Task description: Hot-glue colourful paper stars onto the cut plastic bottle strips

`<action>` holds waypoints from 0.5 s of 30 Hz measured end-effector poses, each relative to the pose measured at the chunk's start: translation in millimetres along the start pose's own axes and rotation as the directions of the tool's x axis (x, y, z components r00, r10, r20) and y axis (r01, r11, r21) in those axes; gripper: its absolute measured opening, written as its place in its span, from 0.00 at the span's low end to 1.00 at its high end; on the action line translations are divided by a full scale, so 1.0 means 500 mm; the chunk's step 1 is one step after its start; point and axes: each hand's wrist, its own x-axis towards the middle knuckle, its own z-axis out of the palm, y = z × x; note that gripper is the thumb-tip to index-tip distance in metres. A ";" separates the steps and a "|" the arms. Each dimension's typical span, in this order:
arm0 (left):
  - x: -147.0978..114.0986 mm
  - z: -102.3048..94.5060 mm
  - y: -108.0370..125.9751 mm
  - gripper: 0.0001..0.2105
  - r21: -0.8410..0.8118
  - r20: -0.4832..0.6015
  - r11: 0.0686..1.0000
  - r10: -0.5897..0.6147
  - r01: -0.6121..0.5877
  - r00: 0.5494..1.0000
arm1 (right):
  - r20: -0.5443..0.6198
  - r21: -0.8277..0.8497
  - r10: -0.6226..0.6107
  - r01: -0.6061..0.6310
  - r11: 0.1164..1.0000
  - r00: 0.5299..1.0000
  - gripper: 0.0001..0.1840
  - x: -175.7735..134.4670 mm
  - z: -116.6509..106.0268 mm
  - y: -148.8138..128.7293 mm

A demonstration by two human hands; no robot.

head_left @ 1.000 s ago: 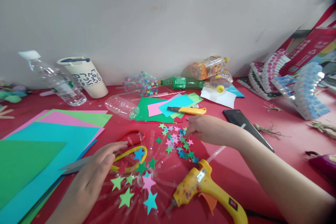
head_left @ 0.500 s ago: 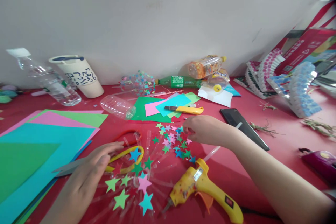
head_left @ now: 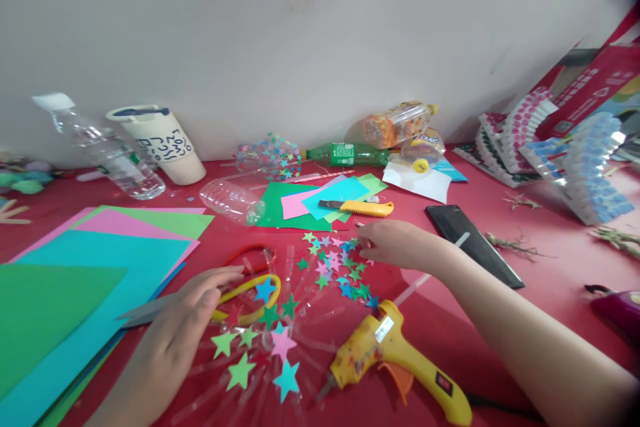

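My left hand (head_left: 183,320) lies open with its fingers stretched over a pair of scissors (head_left: 260,303) with red and yellow handles. Beside it, a fan of clear plastic strips (head_left: 313,347) spreads on the table, with several larger paper stars (head_left: 241,371) on it. My right hand (head_left: 395,242) reaches to the right side of a heap of small coloured paper stars (head_left: 333,267). Its fingers are curled downward and closed; whatever is between the fingertips is hidden. Below my right forearm lies a yellow glue gun (head_left: 390,353), nozzle toward the strips.
Coloured paper sheets (head_left: 95,287) cover the left. Behind the stars, a yellow cutter (head_left: 367,208) rests on paper pieces. A black phone (head_left: 473,247) lies beyond my right forearm. Along the wall are a clear bottle (head_left: 110,153), a white cup (head_left: 170,147) and a green bottle (head_left: 345,154).
The view has turned slightly left, so everything sits a little further right. Both hands keep nearly the same places over the scissors and at the star heap.
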 end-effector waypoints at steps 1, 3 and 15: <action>-0.001 0.001 0.006 0.19 -0.001 0.001 1.000 0.010 -0.010 1.000 | 0.003 0.004 0.005 -0.005 1.000 1.000 0.15 0.001 0.002 0.002; -0.003 0.002 0.016 0.21 -0.039 -0.044 0.999 0.036 -0.038 0.998 | 0.008 0.016 -0.003 0.003 1.000 1.000 0.15 0.004 0.007 0.006; -0.004 0.002 0.018 0.21 0.063 -0.072 0.996 0.071 -0.066 0.995 | 0.023 0.033 -0.036 0.035 0.999 0.999 0.14 -0.020 -0.023 0.013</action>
